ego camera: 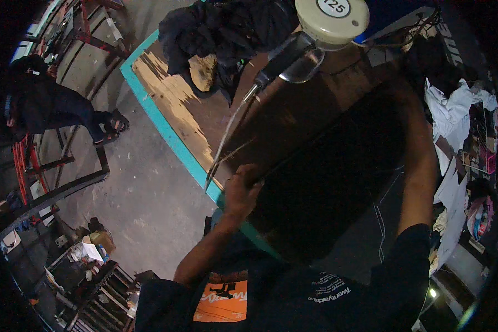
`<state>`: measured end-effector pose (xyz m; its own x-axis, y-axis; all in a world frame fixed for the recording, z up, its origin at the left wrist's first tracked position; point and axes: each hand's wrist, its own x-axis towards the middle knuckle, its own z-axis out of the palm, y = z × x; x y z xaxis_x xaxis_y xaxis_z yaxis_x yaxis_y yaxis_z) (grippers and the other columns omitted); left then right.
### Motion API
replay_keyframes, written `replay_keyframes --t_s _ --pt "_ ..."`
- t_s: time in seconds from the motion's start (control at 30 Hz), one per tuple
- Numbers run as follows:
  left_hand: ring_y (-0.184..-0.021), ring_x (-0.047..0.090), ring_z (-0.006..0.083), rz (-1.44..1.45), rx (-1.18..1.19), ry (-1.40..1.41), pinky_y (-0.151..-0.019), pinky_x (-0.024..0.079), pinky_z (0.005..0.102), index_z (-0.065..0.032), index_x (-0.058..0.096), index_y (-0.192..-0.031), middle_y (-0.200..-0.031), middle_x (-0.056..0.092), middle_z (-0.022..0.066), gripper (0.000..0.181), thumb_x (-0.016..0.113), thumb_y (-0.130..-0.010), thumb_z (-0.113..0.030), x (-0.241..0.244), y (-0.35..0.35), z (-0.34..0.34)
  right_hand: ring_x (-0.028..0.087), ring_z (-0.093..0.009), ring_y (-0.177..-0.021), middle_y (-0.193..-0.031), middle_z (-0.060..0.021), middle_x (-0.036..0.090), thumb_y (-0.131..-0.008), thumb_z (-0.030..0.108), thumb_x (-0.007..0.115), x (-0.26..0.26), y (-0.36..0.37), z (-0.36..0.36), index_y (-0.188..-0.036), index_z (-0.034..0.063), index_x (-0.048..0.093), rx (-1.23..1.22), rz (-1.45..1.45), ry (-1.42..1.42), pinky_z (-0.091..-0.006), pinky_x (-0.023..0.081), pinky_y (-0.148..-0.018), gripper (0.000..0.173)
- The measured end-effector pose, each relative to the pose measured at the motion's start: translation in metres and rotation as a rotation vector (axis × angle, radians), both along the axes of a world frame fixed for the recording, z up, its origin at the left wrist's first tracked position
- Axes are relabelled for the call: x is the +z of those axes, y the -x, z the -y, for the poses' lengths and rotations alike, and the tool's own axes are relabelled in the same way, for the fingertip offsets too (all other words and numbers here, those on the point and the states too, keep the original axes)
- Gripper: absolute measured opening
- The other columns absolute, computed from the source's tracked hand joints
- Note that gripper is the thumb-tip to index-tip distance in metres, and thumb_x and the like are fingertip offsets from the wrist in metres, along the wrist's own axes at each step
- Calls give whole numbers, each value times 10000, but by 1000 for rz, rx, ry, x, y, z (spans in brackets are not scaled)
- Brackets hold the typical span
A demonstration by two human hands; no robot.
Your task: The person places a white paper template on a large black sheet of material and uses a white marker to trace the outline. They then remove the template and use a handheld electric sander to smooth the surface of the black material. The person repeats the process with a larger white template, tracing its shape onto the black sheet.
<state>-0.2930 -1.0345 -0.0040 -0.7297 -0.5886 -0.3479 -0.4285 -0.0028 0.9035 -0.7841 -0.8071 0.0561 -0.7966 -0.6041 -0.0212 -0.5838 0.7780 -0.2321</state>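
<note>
My left hand (pixel 242 191) is closed on the near-left corner of a dark cloth (pixel 323 186), at the edge of a worn wooden tabletop (pixel 182 112) with a turquoise rim. The cloth lies across the table in front of my body, and deep shadow hides its details. My right arm reaches around its right side. The right hand (pixel 398 85) is by the cloth's far corner, too dark for its fingers to show. Pale threads (pixel 379 224) trail near my right forearm.
A cream, round-headed device (pixel 332 20) with a black handle and a thin metallic cable hangs over the table. Black garments (pixel 224 33) are heaped at the far edge. White cloth (pixel 450 103) hangs on the right. A person (pixel 58 103) sits at left, near metal frames.
</note>
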Motion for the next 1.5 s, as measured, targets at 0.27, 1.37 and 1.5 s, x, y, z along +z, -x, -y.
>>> replay_keyframes --t_s 0.27,1.37,1.5 --pt "-894 679 241 -94 137 -127 -805 534 343 16 570 -1011 -975 675 157 269 708 -785 -33 13 -22 29 376 -367 -1288 -1374 -208 419 -902 376 552 6 6 29 -1329 27 428 27 -27 33 -485 282 -1062 565" --pt "-1454 88 373 77 -606 985 -1155 75 543 -33 108 -1513 -1576 84 198 839 522 -928 -469 10 -10 29 179 -336 -1441 -1553 -172 215 -923 391 572 -23 -327 77 -1474 32 271 -313 -19 694 -525 124 -1154 724" --pt "-1444 154 367 -229 -724 1115 -1160 105 531 -43 181 -1505 -1564 147 201 749 477 -956 -458 23 71 24 251 -313 -1417 -1533 -133 279 -920 310 597 -13 -461 31 -1463 76 318 -545 86 781 -469 202 -1150 653"
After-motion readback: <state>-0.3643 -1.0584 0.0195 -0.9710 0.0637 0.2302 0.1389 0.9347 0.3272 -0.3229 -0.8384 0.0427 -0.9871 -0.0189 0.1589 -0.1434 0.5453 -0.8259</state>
